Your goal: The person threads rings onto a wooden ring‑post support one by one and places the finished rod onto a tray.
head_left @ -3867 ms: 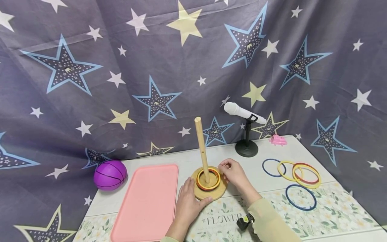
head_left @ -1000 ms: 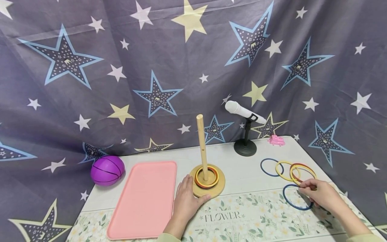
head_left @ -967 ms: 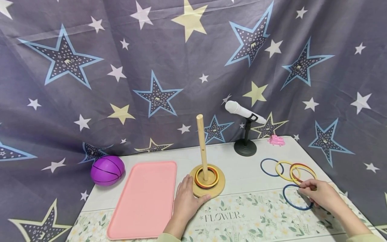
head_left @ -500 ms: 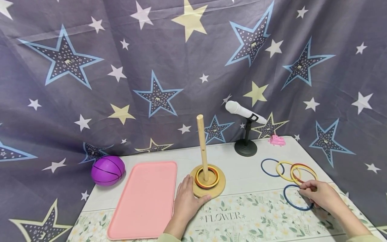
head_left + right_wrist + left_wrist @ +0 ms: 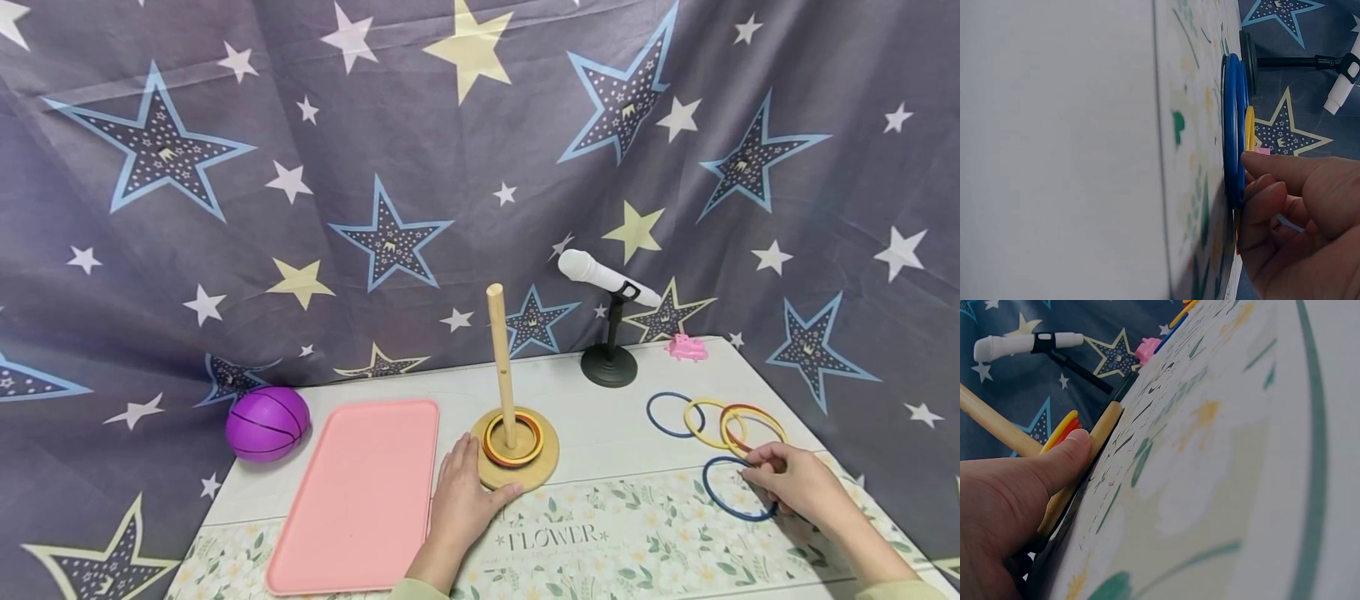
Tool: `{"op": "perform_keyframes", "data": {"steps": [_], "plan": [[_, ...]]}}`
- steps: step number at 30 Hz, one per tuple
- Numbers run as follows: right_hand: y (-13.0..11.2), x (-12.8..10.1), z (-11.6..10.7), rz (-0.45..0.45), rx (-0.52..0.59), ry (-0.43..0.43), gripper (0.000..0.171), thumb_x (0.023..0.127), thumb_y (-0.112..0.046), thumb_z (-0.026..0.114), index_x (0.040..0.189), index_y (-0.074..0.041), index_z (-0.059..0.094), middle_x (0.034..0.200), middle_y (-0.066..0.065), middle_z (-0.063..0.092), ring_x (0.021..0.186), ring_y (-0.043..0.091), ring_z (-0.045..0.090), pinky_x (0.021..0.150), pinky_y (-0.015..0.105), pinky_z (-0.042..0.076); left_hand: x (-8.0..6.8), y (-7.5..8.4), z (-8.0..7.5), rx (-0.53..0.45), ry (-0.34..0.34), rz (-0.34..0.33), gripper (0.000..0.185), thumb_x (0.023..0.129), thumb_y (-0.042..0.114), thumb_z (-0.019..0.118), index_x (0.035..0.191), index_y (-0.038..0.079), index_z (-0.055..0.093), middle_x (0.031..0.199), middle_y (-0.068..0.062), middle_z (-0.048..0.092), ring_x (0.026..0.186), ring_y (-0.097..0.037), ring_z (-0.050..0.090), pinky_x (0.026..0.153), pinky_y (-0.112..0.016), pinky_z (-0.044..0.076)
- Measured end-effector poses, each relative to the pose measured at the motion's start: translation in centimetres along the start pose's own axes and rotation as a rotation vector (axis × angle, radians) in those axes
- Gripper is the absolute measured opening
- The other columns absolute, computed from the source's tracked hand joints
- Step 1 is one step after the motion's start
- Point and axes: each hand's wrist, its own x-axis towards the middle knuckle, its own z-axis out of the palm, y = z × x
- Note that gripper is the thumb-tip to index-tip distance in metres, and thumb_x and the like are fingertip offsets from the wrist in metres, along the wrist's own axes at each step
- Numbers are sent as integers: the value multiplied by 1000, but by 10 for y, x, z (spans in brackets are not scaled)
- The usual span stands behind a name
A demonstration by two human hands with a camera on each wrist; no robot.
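In the head view my left hand holds the left and front edge of a round wooden ring-toss stand, its thumb over the rim in the left wrist view. A yellow ring lies over a red one around the foot of the upright peg. My right hand is at the right edge of the front blue ring, thumb and index finger pinching there; the fingers hide the contact. That ring lies flat. Just behind are yellow rings, a red ring and another blue ring.
A pink tray lies left of the stand, beside a purple ball. At the back, a white microphone sits on a black stand, near a small pink toy. A star-patterned curtain hangs behind the table.
Since the earliest frame, my right hand has moved from the stand's right side to the rings on the right. Over the last second both hands stay nearly still.
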Motion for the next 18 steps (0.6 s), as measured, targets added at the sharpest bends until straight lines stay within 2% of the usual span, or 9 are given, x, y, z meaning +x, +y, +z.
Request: {"op": "perform_keyframes", "data": {"steps": [6,12,18], "plan": [[0,-1,0,-13,-28,7,30,102,-23,79,116,2,70,80,2,61,63,20,59,53,33,52,1,0,1,2,-9,-9,116,80,62,95,158,-11,50,165,-33,44,152,-54,43,123,-66,38],[-2,-4,-2,-4,-36,-5,22,104,-21,77,109,0,71,80,1,62,66,21,59,54,33,52,0,1,1,1,-9,-12,116,80,61,95,158,-12,50,165,-33,44,152,-54,43,123,-66,38],[2,-2,-1,3,-33,13,26,104,-20,76,114,2,69,81,1,61,65,20,59,55,32,52,1,0,1,-3,-11,-18,116,80,61,95,158,-11,49,166,-32,43,153,-53,42,123,-66,38]]}}
